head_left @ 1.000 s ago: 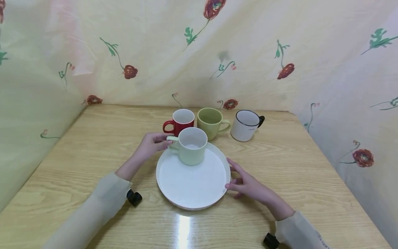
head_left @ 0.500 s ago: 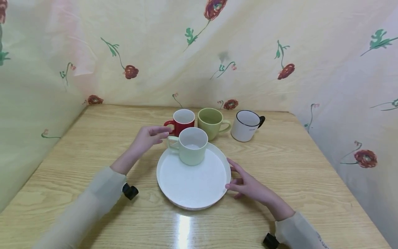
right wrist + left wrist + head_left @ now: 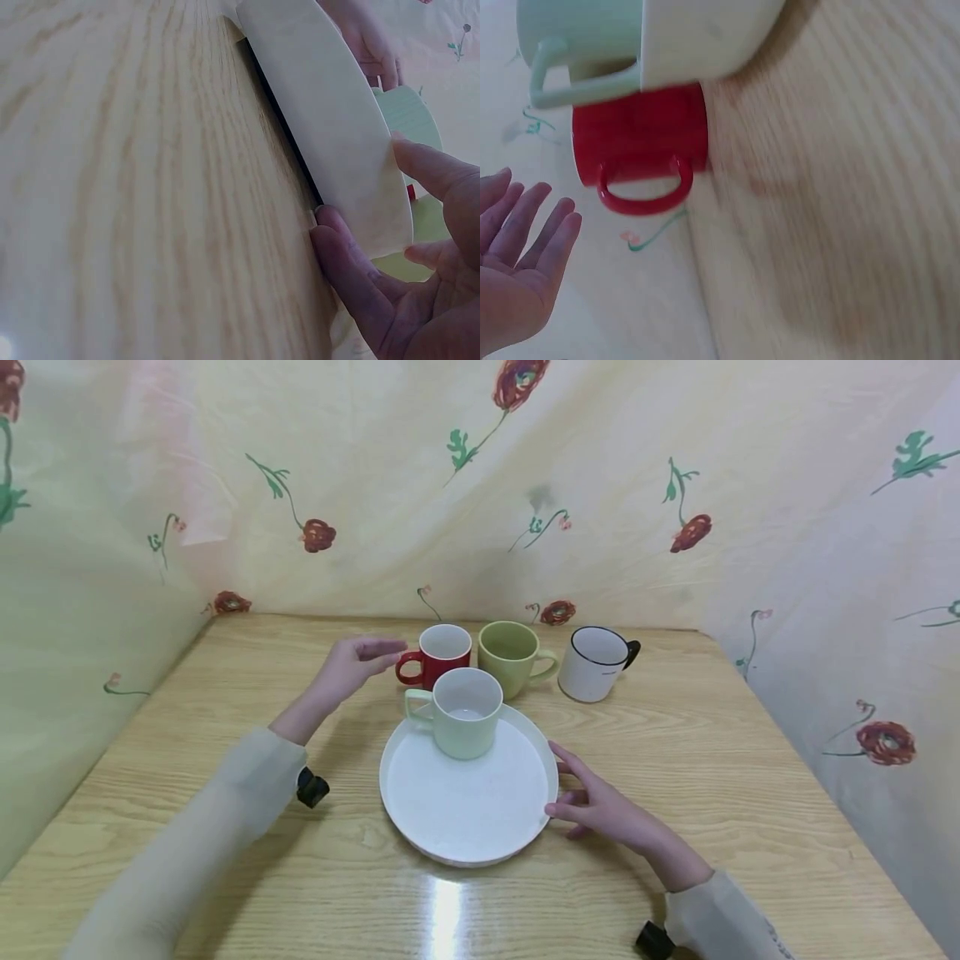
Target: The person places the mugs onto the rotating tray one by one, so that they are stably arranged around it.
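A pale green mug stands upright toward the far left side of a round white tray. My left hand, fingers extended and holding nothing, hovers by the handle of a red mug. In the left wrist view that hand is apart from the red mug. At the tray's right edge my right hand grips the rim. The right wrist view shows the thumb at the top of the tray wall and fingertips at its underside.
Behind the tray, an olive green mug stands beside the red one, its handle to the right. Farther right is a white mug with a black rim and handle. A flowered cloth hangs behind the wooden table.
My left hand has come off the pale green mug's handle and moved up and back, toward the red mug's handle. The right hand and tray have stayed put.
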A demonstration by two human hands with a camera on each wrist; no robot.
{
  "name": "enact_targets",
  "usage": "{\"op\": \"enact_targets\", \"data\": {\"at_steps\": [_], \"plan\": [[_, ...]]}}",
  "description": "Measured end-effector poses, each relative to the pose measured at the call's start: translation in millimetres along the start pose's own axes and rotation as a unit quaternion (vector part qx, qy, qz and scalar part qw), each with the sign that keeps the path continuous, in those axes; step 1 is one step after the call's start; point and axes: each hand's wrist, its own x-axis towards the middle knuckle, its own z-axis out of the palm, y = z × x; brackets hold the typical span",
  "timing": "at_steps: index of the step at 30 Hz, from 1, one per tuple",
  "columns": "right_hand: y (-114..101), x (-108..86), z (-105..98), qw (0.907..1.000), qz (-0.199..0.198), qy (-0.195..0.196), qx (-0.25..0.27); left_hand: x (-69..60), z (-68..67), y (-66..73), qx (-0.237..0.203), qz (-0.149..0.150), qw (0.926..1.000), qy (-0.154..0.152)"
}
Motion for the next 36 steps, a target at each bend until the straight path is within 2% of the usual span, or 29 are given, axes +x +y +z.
{"op": "enact_targets", "data": {"at_steps": [9, 14, 25, 33, 36], "plan": [[0, -0.4, 1, 1.0000, 0.003, 0.005, -0.002, 15.1, -5.2, -2.0, 0.030, 0.006, 0.9995, -0.003], [1, -0.5, 1, 1.0000, 0.002, 0.004, -0.002, 20.7, -5.5, -6.1, 0.027, -0.005, 0.9995, -0.013], [1, -0.9, 1, 1.0000, 0.001, 0.006, -0.004, 31.5, -6.2, -18.5, -0.020, -0.067, 0.9956, -0.063], [2, 0.1, 1, 1.0000, -0.001, 0.005, -0.005, 32.5, -5.1, -20.5, -0.003, -0.111, 0.9849, -0.133], [2, 0.5, 1, 1.0000, -0.001, 0.005, -0.005, 33.4, -2.6, -19.7, -0.003, -0.123, 0.9824, -0.141]]}}
